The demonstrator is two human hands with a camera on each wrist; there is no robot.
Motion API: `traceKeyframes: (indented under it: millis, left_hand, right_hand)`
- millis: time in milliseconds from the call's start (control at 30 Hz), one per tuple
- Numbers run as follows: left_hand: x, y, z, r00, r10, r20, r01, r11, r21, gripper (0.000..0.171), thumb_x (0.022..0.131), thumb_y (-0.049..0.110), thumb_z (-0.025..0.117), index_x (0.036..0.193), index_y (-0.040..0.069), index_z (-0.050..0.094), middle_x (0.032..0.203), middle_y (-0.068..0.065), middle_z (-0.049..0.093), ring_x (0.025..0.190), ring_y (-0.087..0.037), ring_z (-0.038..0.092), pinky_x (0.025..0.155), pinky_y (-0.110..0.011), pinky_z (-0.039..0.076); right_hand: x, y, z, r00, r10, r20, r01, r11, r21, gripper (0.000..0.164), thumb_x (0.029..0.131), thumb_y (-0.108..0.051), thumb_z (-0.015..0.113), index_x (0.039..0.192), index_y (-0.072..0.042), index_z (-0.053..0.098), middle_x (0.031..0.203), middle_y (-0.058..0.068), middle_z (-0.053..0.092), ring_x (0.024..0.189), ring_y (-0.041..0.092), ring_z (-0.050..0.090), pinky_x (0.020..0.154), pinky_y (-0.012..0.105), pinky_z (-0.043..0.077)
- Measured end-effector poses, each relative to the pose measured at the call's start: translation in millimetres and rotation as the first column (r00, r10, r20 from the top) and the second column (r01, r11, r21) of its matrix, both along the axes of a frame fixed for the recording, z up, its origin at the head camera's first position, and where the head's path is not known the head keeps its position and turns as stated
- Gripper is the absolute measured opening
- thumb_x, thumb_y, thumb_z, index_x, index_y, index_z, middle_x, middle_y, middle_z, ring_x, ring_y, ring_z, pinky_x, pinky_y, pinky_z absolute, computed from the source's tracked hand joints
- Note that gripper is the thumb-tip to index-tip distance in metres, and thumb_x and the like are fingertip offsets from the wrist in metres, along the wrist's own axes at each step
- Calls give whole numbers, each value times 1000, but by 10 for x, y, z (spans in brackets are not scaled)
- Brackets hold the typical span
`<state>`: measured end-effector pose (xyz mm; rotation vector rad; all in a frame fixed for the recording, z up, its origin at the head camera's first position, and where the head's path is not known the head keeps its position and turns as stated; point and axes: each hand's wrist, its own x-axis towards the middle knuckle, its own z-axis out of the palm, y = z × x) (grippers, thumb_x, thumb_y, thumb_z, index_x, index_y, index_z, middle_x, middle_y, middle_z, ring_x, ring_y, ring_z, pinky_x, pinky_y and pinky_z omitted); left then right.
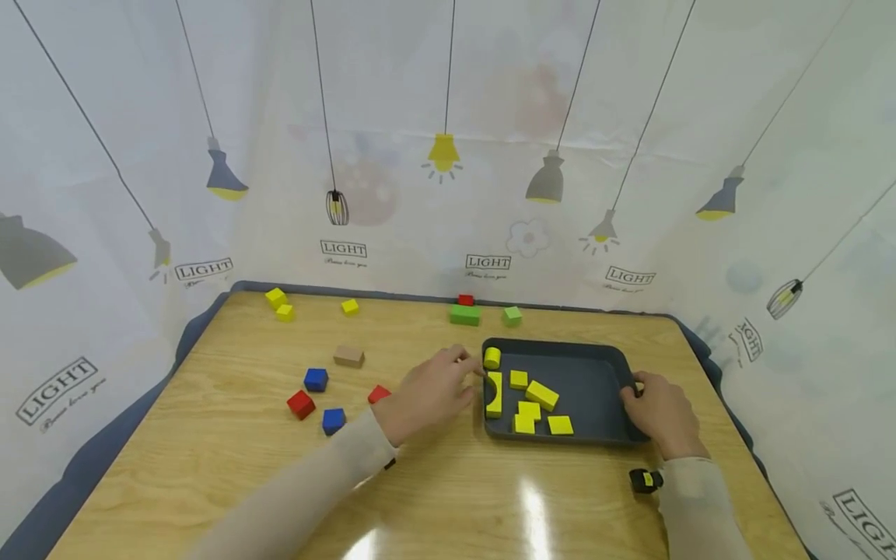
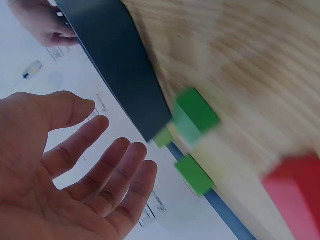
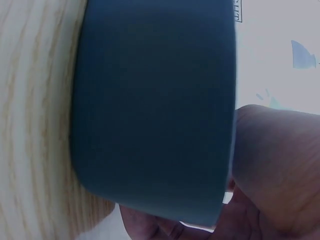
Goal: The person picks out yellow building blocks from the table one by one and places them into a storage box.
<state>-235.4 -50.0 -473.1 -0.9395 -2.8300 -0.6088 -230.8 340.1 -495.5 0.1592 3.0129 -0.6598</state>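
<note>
A dark grey tray (image 1: 595, 393) lies on the table, with yellow blocks such as a cylinder (image 1: 492, 358), an arch-shaped block (image 1: 495, 404) and a longer block (image 1: 542, 395) in its left half. My right hand (image 1: 661, 416) grips the tray's right end, thumb over the rim; in the right wrist view the tray's wall (image 3: 155, 110) covers part of the fingers. At the opposite end, my left hand (image 1: 434, 393) hovers by the left rim. The left wrist view shows that hand (image 2: 85, 165) with loosely bent fingers and nothing held. A green block (image 2: 197, 115) appears beyond its fingertips.
Left of the tray are blue blocks (image 1: 316, 379), red blocks (image 1: 301, 404) and a brown block (image 1: 348, 356). Toward the back edge sit yellow blocks (image 1: 276, 297), a green block (image 1: 465, 315), a lighter green block (image 1: 512, 316) and a red block (image 1: 465, 299). Printed curtains (image 1: 420, 101) surround the table.
</note>
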Motion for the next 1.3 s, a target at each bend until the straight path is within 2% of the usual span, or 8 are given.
traceKeyframes:
  millis: [200, 600, 767, 833, 967, 1067, 1300]
  left_hand:
    - [-60, -295, 40, 998, 45, -49, -47, 998, -30, 22, 95, 25, 70, 117, 20, 69, 117, 0, 56, 91, -11, 56, 65, -23, 51]
    - [-137, -818, 112, 991, 116, -70, -123, 987, -99, 25, 96, 28, 69, 120, 22, 67, 119, 1, 56, 81, -8, 52, 59, -19, 47]
    - [-195, -1095, 137, 983, 163, -83, -170, 983, -75, 26, 95, 25, 69, 120, 19, 67, 117, 0, 57, 77, -11, 52, 55, -23, 47]
    - [-219, -1221, 130, 981, 180, -74, -185, 981, -57, 27, 95, 23, 69, 121, 17, 67, 117, -2, 57, 76, -12, 53, 58, -24, 48]
    - [-245, -1477, 120, 971, 237, -37, -239, 970, -47, 28, 95, 21, 70, 122, 14, 66, 116, -4, 57, 84, -14, 61, 64, -28, 53]
    - [-261, -1631, 123, 959, 283, -21, -284, 957, -52, 30, 96, 23, 69, 124, 13, 66, 119, -6, 56, 91, -17, 61, 68, -31, 54]
    - [-365, -1815, 61, 938, 345, -38, -346, 937, -54, 42, 95, 22, 68, 134, 9, 58, 123, -16, 53, 83, -24, 55, 59, -33, 52]
  right_hand:
    - [-12, 0, 5, 1000, 8, 16, -8, 1000, 12, 53, 102, -27, 50, 144, 5, 46, 109, 25, 66, 63, 24, 56, 47, 36, 43]
    - [1, 21, 25, 999, 26, 32, -27, 999, 23, 54, 102, -26, 52, 143, 8, 46, 115, 29, 63, 67, 24, 58, 50, 37, 45]
    - [-15, 12, 22, 999, 31, 20, -32, 999, 24, 52, 102, -25, 52, 141, 8, 47, 112, 28, 65, 67, 23, 59, 50, 37, 45]
    - [-25, -5, 18, 999, 39, 12, -39, 999, 18, 51, 101, -24, 52, 141, 8, 48, 111, 27, 65, 65, 23, 58, 50, 36, 45]
    - [-41, -34, 11, 999, 51, 0, -51, 999, 1, 50, 101, -24, 52, 141, 7, 49, 108, 26, 66, 61, 22, 56, 48, 36, 44]
    - [-45, -41, 0, 999, 44, 12, -44, 999, -10, 51, 101, -25, 51, 142, 6, 48, 107, 24, 66, 59, 22, 55, 47, 36, 43]
    - [-37, -39, 7, 999, 28, 30, -27, 999, -24, 53, 102, -26, 50, 145, 6, 45, 100, 20, 67, 58, 22, 54, 45, 36, 41]
